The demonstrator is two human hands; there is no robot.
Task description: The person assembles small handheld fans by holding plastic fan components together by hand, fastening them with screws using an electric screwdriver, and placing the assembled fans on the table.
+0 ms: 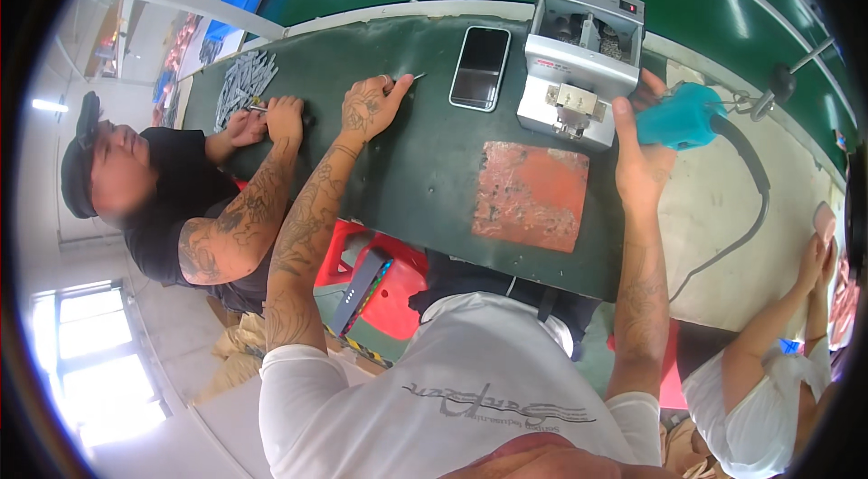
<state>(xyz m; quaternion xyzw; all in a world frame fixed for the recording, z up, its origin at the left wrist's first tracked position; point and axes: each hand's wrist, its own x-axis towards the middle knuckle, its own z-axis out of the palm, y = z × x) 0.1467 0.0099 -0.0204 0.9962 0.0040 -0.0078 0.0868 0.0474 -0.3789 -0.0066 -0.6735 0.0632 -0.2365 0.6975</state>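
My left hand (369, 108) is closed over the dark green table, pinching a slim piece (419, 76) whose pale tip sticks out past the thumb; the rest is hidden. My right hand (644, 173) is wrapped round a teal corded electric screwdriver (684, 117), thumb on the near side and fingers partly hidden behind it. Just left of that hand stands a grey screw feeder (579, 58) with small metal screws in its open top. A worn reddish square pad (531, 196) lies on the table in front of the feeder.
A phone (480, 67) lies left of the feeder. Grey strips (246, 85) are piled at the far left, beside a co-worker (172, 171) whose hands hold something small. The screwdriver's black cord (761, 199) curves down at right. Another person (768, 388) works there. A red stool (389, 298) stands below.
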